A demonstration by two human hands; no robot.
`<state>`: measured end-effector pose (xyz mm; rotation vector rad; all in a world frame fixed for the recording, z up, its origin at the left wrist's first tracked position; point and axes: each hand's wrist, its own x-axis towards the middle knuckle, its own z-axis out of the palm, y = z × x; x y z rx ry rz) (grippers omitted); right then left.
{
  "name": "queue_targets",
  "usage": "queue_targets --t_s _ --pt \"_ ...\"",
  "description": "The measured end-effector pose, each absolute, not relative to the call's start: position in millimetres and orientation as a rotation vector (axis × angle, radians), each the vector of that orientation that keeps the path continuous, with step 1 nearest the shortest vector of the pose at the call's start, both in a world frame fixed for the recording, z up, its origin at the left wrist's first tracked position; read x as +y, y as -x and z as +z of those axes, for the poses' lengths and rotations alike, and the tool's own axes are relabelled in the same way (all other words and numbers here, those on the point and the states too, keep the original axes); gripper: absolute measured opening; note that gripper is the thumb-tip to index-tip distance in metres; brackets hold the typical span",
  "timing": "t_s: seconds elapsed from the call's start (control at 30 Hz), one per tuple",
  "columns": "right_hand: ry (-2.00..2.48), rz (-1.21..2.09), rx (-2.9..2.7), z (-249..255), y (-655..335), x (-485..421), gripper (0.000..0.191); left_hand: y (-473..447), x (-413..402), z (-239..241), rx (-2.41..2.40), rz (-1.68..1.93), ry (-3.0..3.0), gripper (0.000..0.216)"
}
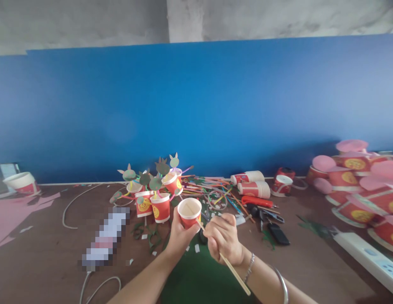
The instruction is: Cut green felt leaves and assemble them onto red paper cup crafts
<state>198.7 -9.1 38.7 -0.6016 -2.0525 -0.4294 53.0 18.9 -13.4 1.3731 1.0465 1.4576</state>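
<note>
My left hand (179, 236) is wrapped around a red and white paper cup (188, 216) held over the table, its mouth tilted towards me. In my right hand (225, 237) is a pale wooden chopstick (236, 276), gripped in the fist and slanting down to the right. The chopstick's upper end meets the right side of the cup; a thin pale line shows inside the cup, and I cannot tell whether it is the tip. Just behind stand several red paper cups (160, 208) with green paper animal heads (155, 183) on stalks.
Coloured pipe cleaners (202, 185) lie behind my hands. To the right are stacked cups (253, 190), a red-handled tool (257, 201), keys with a black fob (278, 233), a power strip (367, 259) and cups with pink discs (361, 190). Green paper (196, 278) lies below; pink paper (22, 215) is left.
</note>
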Motion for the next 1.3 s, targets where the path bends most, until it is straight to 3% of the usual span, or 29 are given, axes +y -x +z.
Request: queue_targets --t_s 0.97,1.3 --pt "0.624 -0.390 -2.077 38.4 -193.7 -11.9 0.010 -54.1 22.1 -15.7 1.017 1.517 -1.299 0.054" --pt "0.599 -0.372 -2.116 41.2 -192.5 -11.9 0.010 -54.7 20.3 -11.1 0.986 1.514 -1.304 0.048"
